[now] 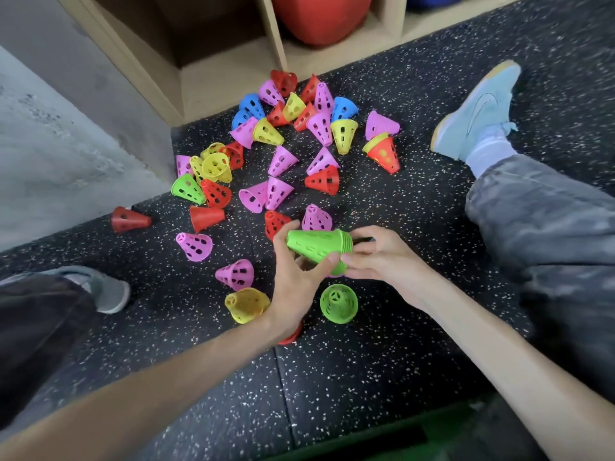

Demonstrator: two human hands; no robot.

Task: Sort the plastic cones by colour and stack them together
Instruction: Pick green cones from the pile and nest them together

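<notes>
I am holding the green cone stack (316,247) above the floor, left hand (294,277) curled around it, right hand (372,254) pinching its rim, while most scattered cones (283,138) are lying unsorted.

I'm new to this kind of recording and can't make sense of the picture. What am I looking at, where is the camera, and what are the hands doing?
There is no machine here: a person sits on a speckled floor, and the single picture comes from a camera worn on their head, looking forward and down. That is why both arms reach in from the bottom and a leg shows at each side.

Between the legs lie many loose plastic cones with holes: pink, red, yellow, blue and green. A wooden shelf stands behind them.

The left hand and right hand together hold a green stack of nested cones, lying sideways. Another green cone stands just below it.
</notes>
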